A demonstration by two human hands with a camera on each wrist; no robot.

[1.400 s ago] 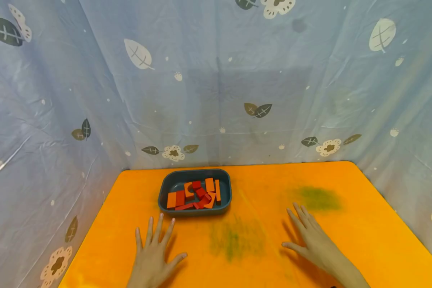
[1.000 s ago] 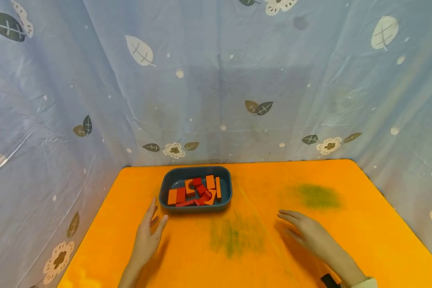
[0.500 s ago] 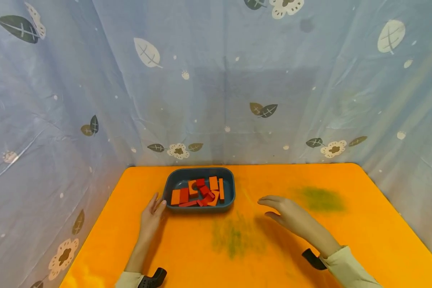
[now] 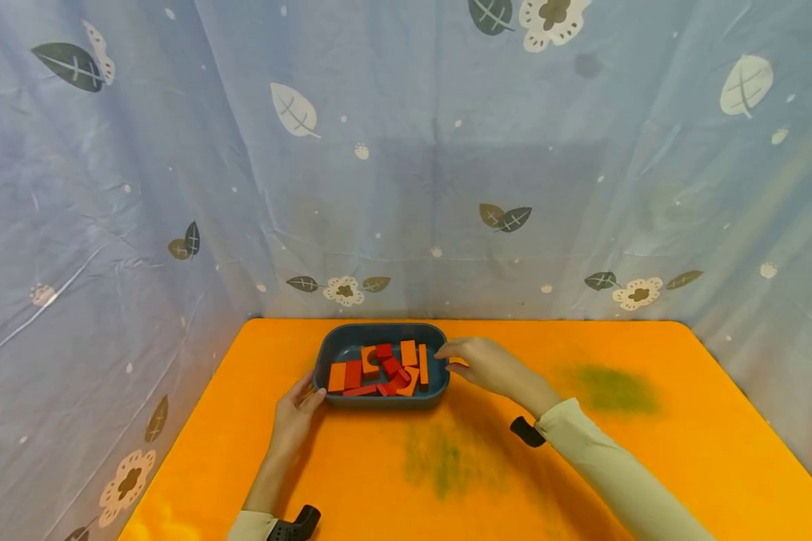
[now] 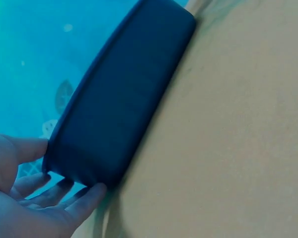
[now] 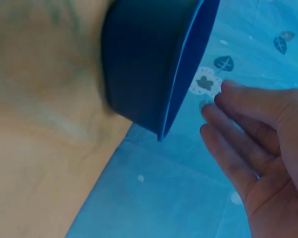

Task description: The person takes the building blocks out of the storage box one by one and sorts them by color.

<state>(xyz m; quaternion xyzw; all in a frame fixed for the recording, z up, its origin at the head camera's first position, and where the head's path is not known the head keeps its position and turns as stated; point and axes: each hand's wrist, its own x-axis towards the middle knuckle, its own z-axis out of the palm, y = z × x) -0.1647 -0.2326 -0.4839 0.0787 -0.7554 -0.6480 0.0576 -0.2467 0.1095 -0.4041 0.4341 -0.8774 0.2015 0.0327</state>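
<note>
A dark blue-grey plastic bin point(image 4: 379, 403) stands on the yellow table, with several red and orange blocks point(image 4: 394, 368) inside. My left hand point(image 4: 294, 419) grips its left end, the thumb at the front corner of the rim. In the left wrist view, the left hand's thumb point(image 5: 27, 148) meets the rim while its fingers point(image 5: 92, 201) lie along the end wall. At the right end is my right hand point(image 4: 490, 364), fingers loosely bent above the rim. The right wrist view shows a gap between the right hand point(image 6: 268, 144) and the bin wall point(image 6: 139, 59).
The yellow table point(image 4: 582, 466) has green smudges in front of the bin and at the right. Patterned blue-grey curtains point(image 4: 433, 188) enclose its back and sides. Black wrist straps point(image 4: 528, 432) show at both sleeves.
The left hand has moved forward and taken hold of the bin's left end. The right hand has travelled left to the bin's right rim. The bin stands in the same spot on the table.
</note>
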